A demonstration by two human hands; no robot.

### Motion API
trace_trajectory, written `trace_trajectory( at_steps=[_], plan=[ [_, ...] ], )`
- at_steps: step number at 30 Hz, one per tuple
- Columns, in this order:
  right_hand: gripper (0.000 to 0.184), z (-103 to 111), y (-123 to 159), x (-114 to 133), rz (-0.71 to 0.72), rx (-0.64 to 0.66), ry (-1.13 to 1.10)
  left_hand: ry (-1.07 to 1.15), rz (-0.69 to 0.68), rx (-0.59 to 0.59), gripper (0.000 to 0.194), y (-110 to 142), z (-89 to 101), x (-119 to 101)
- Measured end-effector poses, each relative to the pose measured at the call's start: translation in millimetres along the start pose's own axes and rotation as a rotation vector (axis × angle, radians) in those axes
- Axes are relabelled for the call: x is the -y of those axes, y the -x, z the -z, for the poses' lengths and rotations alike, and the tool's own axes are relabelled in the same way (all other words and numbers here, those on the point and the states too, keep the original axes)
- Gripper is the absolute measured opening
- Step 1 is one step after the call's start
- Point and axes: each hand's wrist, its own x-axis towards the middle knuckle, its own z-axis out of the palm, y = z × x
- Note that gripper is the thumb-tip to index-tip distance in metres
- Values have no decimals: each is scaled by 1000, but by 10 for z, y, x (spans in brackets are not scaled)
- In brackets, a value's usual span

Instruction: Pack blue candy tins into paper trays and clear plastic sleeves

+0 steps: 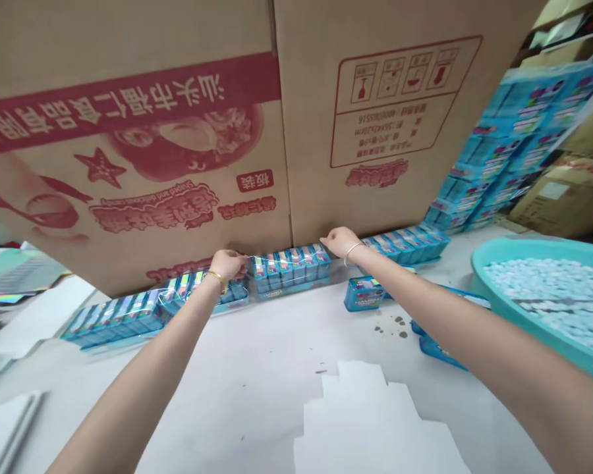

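A row of small blue boxes (292,266) stands in a low tray against a large carton, with shiny clear film about it. My left hand (228,264) is pinched on the film at the row's left end, over the neighbouring row. At the right end, my right hand (340,241) is closed with fingertips together on the film's upper edge. More blue box rows (116,320) in clear wrap extend to the left, partly hidden by my left forearm. Another wrapped row (408,243) lies to the right, and a loose blue pack (364,293) sits below my right wrist.
A tall printed carton (306,217) rises directly behind the rows. On the right stands a turquoise tub (489,263) of small pale pieces, before stacked blue packs (494,151). White sheets (366,421) lie on the table in front.
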Motion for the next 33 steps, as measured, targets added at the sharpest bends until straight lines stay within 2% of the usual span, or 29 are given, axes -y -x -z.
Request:
trace_trajectory(
  at_steps=[1, 2, 4, 5, 7, 9, 10, 12, 13, 16, 19, 23, 25, 27, 30, 33],
  plan=[
    [9, 104, 135, 42, 41, -29, 61, -64, -73, -29, 11, 88, 70, -15],
    [19, 224, 305, 74, 110, -56, 130, -143, -190, -60, 13, 214, 137, -21],
    [34, 477, 763, 84, 347, -68, 245, -337, -510, -67, 23, 600, 236, 24],
    [35, 594, 1053, 57, 481, -45, 274, -429, -671, -25, 27, 865, 262, 88],
    [31, 772, 1750, -56, 649, 32, 254, -554, -881, 168, 29, 1527, 260, 316],
    [30, 859, 2557, -224, 642, 66, 241, -602, -966, 431, 29, 2291, 178, 671],
    [32, 868, 2970, -319, 616, 83, 254, -634, -1001, 555, 35, 2666, 105, 885],
    [42, 828, 3731, -507, 575, 144, 292, -696, -1090, 732, 65, 3301, -94, 1338],
    [51, 790, 4054, -590, 565, 199, 309, -712, -1126, 798, 82, 3536, -206, 1553],
    [75, 669, 4731, -754, 522, 347, 350, -776, -1130, 808, 99, 3926, -481, 2017],
    [91, 600, 5039, -804, 464, 440, 343, -844, -1054, 767, 98, 4095, -561, 2120],
    [92, 589, 5135, -824, 385, 473, 307, -870, -992, 755, 77, 4301, -468, 1873],
    [88, 613, 5135, -842, 351, 457, 260, -783, -992, 780, 56, 4347, -422, 1713],
    [80, 668, 5135, -856, 330, 403, 175, -645, -967, 805, 38, 4331, -401, 1590],
    [73, 817, 5161, -816, 331, 241, 27, -480, -858, 739, 41, 4282, -361, 1474],
    [79, 972, 5239, -683, 400, 80, 31, -413, -802, 656, 42, 4359, -238, 1383]
  ],
)
